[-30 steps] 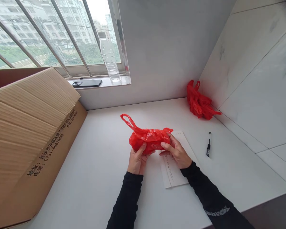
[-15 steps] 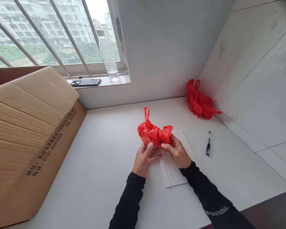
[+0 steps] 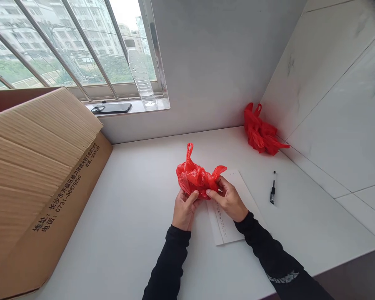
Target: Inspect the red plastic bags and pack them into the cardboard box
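Observation:
A crumpled red plastic bag [image 3: 195, 177] is held up between my hands over the white table. One loop handle sticks up at its far left side, and a loose end points up to the right. My left hand [image 3: 185, 210] grips the bag's near left edge, thumb on top and fingers tucked beneath. My right hand [image 3: 229, 200] pinches the near right edge with the thumb in front and fingers behind. Partly under my right hand and forearm lies a white sheet of paper [image 3: 220, 233] with rows of small print. Whether anything is inside the bag cannot be seen.
At the left stands an open cardboard box [image 3: 59, 200]. Another red plastic bag [image 3: 261, 133] lies in the back right corner. A black pen [image 3: 272, 191] rests right of the paper. On the windowsill are a phone [image 3: 112, 108] and a clear water bottle [image 3: 142, 79].
The bag has shifted slightly left and its folds have changed shape. My left fingers, spread below it before, are now tucked under it. My right hand has moved a little left.

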Available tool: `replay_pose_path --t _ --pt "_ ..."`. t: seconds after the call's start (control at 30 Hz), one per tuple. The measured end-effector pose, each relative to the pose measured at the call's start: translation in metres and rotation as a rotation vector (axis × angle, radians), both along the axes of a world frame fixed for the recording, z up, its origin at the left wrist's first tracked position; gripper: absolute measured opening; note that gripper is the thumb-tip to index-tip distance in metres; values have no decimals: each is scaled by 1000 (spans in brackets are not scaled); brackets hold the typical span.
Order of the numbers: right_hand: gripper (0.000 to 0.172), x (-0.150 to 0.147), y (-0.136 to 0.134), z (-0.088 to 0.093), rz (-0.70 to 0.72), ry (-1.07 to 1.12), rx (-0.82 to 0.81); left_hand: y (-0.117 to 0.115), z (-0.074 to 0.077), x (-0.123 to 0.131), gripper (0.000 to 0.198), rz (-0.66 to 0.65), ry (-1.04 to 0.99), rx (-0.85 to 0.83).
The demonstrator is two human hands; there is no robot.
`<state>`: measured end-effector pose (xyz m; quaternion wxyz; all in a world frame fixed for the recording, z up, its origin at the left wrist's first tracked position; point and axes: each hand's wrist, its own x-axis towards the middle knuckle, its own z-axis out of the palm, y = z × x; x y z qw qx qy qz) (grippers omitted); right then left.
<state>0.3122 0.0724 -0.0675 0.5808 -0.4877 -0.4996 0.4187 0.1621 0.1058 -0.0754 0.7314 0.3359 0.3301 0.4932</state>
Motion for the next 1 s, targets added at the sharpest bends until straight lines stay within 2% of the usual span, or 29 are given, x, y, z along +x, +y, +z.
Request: replay_pose_path --t 0.17,0.4,0.5,0.6,0.7,0.83,1.0 --pt "16 -1 0 2 -8 12 -9 -1 3 1 46 -22 40 -1" --pt "23 0 1 -4 -40 74 -49 -3 7 0 32 -81 41 -61" --pt "23 1 2 -6 -83 68 -44 -3 9 0 36 -126 6 -90" --pt "20 1 1 -5 -69 61 -28 -2 9 0 41 -157 -20 -108" --pt "18 -1 0 -1 -43 44 -15 -1 5 0 39 -131 31 -104" --pt "24 -2 -1 3 -32 48 -32 -2 0 1 34 -72 74 -83" --pt "23 0 -1 4 -60 65 -25 -4 2 4 37 -60 53 -67"
